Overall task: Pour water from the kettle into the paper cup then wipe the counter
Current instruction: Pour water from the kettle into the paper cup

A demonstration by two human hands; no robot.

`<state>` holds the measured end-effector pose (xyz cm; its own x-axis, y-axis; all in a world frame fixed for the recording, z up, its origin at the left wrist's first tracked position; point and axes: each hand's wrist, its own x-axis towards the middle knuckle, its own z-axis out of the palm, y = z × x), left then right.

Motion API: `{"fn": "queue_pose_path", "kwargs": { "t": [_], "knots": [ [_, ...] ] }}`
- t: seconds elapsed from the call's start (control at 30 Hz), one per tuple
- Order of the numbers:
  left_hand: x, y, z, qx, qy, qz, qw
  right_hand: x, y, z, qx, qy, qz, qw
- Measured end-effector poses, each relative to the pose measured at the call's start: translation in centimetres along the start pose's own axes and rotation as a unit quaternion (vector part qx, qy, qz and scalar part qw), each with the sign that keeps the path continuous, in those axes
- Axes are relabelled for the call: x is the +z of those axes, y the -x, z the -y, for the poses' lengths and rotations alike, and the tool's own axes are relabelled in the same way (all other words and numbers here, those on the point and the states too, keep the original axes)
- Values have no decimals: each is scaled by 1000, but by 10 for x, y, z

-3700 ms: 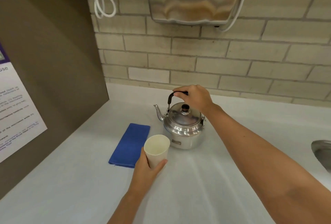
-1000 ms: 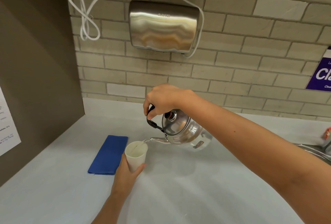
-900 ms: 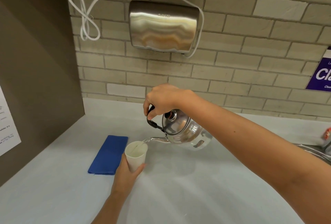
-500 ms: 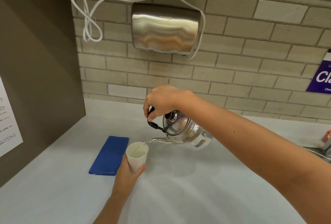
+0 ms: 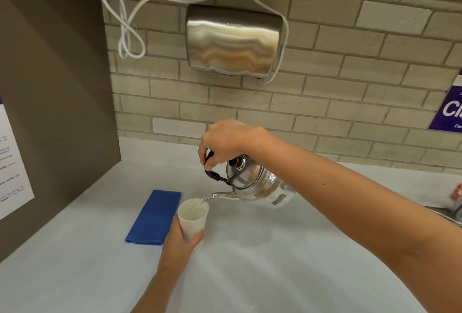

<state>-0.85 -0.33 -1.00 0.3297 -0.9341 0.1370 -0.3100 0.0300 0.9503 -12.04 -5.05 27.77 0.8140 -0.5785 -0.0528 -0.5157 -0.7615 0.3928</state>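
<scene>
My right hand [image 5: 226, 141] grips the black handle of the shiny steel kettle [image 5: 260, 184], which is lifted off the counter and tipped to the left. A thin stream of water runs from its spout into the white paper cup [image 5: 193, 219]. My left hand [image 5: 180, 245] is wrapped around the lower part of that cup, which stands upright just under the spout, with water inside. A folded blue cloth [image 5: 155, 216] lies flat on the pale counter [image 5: 250, 262], immediately left of the cup.
A steel hand dryer [image 5: 233, 41] with a looped white cord hangs on the brick wall behind. A brown side panel [image 5: 55, 112] with a printed sheet closes off the left. The rim of a sink [image 5: 445, 215] shows at the right edge.
Since 3.7 s ago the kettle has been lifted off the counter and tipped over the cup. Over the last second the pour has held steady and the water level has risen.
</scene>
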Motion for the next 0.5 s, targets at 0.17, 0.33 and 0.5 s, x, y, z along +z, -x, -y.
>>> {"fn": "queue_pose_path", "kwargs": {
  "t": [0.17, 0.33, 0.5],
  "knots": [
    [0, -1, -1, -5, -2, 2, 1000, 2, -2, 2, -4, 7, 8, 1000],
    [0, 0, -2, -3, -3, 2, 1000, 5, -2, 4, -6, -1, 11, 1000],
    [0, 1, -5, -4, 0, 4, 1000, 15, 1, 0, -8, -28, -12, 999]
  ]
}}
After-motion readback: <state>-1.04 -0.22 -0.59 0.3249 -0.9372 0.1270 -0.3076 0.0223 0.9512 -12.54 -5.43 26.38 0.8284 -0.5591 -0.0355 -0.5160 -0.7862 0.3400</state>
